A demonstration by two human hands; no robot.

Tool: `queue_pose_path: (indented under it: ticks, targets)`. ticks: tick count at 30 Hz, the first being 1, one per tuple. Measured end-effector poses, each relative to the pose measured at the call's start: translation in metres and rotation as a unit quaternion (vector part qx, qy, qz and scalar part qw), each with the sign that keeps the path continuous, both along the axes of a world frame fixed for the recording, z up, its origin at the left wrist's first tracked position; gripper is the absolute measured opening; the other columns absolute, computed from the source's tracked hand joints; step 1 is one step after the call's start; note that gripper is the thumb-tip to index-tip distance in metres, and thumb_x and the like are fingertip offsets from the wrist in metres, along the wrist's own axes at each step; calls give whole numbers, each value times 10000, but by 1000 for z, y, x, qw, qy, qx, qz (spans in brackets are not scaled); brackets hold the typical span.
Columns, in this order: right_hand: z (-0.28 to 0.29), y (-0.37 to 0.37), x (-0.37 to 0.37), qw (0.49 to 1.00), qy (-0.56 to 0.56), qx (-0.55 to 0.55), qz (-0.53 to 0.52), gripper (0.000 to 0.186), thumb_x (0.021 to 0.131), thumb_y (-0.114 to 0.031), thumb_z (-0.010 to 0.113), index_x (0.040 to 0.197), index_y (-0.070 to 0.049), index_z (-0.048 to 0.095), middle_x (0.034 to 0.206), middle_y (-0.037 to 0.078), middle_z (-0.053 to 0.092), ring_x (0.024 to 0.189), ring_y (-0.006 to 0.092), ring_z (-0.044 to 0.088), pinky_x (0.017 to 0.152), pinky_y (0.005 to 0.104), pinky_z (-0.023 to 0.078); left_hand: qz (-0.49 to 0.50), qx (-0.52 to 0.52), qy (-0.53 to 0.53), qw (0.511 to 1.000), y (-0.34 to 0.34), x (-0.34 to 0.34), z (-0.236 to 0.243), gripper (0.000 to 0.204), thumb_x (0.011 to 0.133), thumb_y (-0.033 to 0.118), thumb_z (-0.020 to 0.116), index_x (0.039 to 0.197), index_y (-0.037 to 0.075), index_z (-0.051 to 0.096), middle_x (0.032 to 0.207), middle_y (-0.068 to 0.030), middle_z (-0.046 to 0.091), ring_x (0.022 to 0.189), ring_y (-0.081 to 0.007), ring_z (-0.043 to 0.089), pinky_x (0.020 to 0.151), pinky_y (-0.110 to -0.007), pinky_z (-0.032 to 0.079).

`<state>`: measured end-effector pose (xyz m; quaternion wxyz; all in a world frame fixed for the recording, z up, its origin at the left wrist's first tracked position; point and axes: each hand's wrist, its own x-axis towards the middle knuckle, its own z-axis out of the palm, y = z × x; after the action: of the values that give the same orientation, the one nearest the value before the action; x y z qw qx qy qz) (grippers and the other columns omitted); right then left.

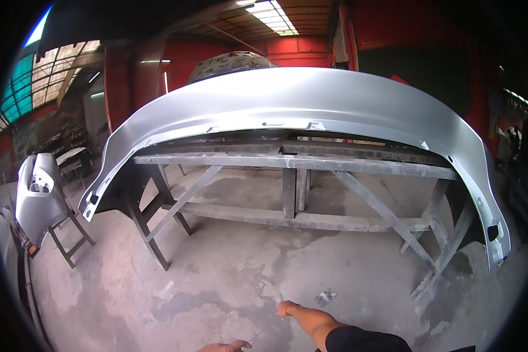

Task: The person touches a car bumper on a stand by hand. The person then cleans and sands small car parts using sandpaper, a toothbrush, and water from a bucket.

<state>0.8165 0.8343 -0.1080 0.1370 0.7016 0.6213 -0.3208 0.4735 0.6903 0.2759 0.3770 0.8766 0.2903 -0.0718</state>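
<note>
Silver curved panel (pixel 311 94) rests on a metal stand (pixel 290 162), long axis running left to right, both ends bowed toward the wearer. Left hand (pixel 226 347) and right hand (pixel 284 308) hang clear of it; grip cannot be determined for either.

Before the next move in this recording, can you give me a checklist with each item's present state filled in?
1. Hands off the large silver panel: ok; right hand and left hand are both apart from it.
2. Left hand fully in view: not ok; the lower picture edge cuts it off.
3. Right hand empty: cannot tell; nothing shows in it, but its palm is hidden.
4. Panel fastened to the grey stand: cannot tell; no fastening is visible.
5. Smaller silver part clear of the large panel: ok; it stands apart at the left.
6. Dark patch on the floor harmless: cannot tell; scrap or stain.
</note>
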Motion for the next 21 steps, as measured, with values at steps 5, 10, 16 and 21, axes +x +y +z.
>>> queue_pose_path:
  ticks: [5, 10, 16, 21]
  targets:
    - [-4, -3, -3, 997, 15, 33, -62, 390, 672, -223, 553, 948, -1, 718, 991, 216, 686, 936, 344, 673, 796, 428, 529, -4, 18, -53, 998, 1, -4, -12, 356, 944, 283, 588, 1232, 92, 504, 983, -214, 667, 922, -383, 648, 782, -444, 512]
    - [-4, -3, 5, 996, 21, 44, -78, 357, 661, -218, 559, 875, 14, 726, 884, 205, 705, 834, 326, 693, 732, 411, 538, -16, 75, -134, 988, 3, -1, -25, 306, 953, 257, 575, 1199, 88, 508, 1003, -220, 648, 904, -396, 640, 778, -437, 505]
    - [40, -13, -18, 986, 64, 17, -151, 400, 650, -95, 577, 1020, -27, 712, 1067, 187, 689, 1002, 313, 670, 789, 430, 534, 30, 36, -121, 992, 5, -10, -40, 199, 981, 190, 543, 1130, 70, 489, 891, -157, 631, 794, -274, 652, 707, -366, 514]
    - [18, -5, -10, 988, 53, 54, -132, 393, 679, -110, 581, 1042, -30, 708, 1080, 174, 690, 1010, 297, 669, 782, 427, 533, 71, 20, -173, 982, 7, -13, -58, 298, 951, 196, 591, 1178, 56, 456, 843, -93, 622, 718, -197, 610, 670, -336, 510]
